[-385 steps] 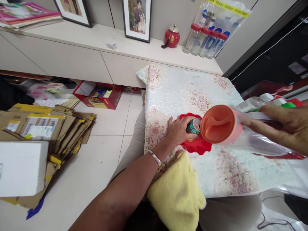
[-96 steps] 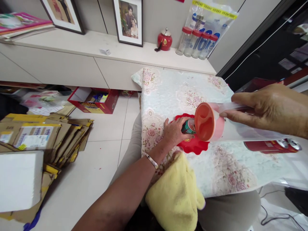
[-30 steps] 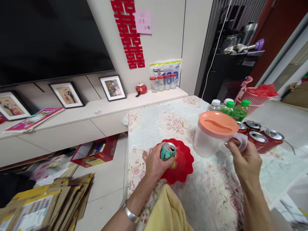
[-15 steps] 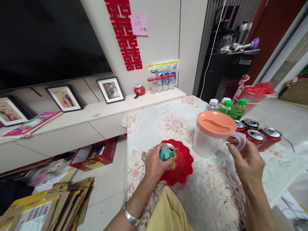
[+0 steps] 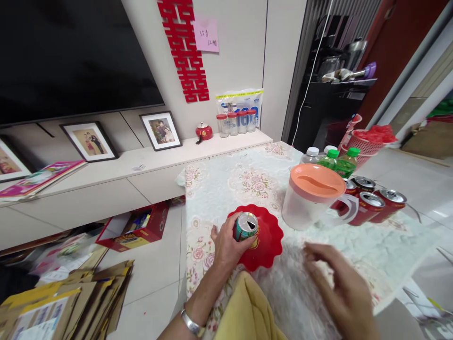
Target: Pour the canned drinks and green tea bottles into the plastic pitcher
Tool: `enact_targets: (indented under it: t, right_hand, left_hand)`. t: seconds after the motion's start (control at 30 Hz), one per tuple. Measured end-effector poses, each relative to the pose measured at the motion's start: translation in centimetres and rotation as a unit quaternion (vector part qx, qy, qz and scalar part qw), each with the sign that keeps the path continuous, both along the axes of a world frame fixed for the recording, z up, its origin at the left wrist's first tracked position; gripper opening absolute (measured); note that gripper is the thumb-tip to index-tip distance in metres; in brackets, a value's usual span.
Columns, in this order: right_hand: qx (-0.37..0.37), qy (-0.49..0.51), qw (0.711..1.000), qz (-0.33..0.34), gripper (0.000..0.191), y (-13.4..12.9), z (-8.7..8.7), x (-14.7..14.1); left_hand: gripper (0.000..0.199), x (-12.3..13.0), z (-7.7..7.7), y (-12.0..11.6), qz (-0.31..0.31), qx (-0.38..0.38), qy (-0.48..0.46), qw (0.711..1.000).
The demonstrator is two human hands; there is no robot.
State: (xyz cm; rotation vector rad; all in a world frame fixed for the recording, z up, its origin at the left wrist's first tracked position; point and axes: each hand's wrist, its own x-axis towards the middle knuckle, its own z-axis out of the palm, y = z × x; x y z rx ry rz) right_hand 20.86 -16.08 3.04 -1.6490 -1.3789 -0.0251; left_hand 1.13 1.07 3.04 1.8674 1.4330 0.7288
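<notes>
My left hand (image 5: 228, 243) is wrapped around a green drink can (image 5: 247, 226) whose top has been opened. The can is over a red scalloped plate (image 5: 267, 241), and whether it touches the plate is hidden. My right hand (image 5: 341, 288), blurred by motion, is above the tablecloth to the right of the plate; its thumb and fingers are apart and nothing shows between them. Beyond that hand stands a clear plastic pitcher (image 5: 300, 210) with an orange lid (image 5: 317, 179), its handle pointing right.
Several red drink cans (image 5: 370, 208) stand right of the pitcher, with green-capped bottles (image 5: 346, 163) behind. A floral tablecloth (image 5: 233, 189) covers the table. Along the wall, a white cabinet (image 5: 198, 151) holds picture frames (image 5: 161, 131) and red-lidded jars (image 5: 232, 125). Flattened cardboard (image 5: 102, 302) lies at lower left.
My right hand has let go of the pitcher's handle and moved left and toward me. The can in my left hand has tipped slightly, showing more of its top.
</notes>
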Motion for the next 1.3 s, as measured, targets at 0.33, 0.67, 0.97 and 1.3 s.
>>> enact_targets:
  t: [0.33,0.67,0.97,1.3]
  right_hand:
    - [0.083,-0.177,0.961,0.196,0.010,-0.1,-5.7,-14.8]
    - [0.008,-0.168,0.942,0.290,0.025,-0.4,0.2,-10.4]
    - [-0.001,-0.172,0.984,0.039,0.012,1.7,9.0,-3.7]
    - [-0.092,-0.223,0.959,0.153,0.025,12.3,5.5,-5.5]
  left_hand:
    - [0.061,-0.9,-1.0,-0.1,-0.015,-0.016,-0.063,0.998]
    - [0.066,-1.1,-1.1,-0.2,-0.019,-0.015,-0.054,0.998]
    - [0.069,-0.9,-2.0,-0.4,-0.016,-0.015,-0.059,0.998]
    - [0.052,-0.6,-2.1,-0.6,-0.016,0.005,-0.014,1.000]
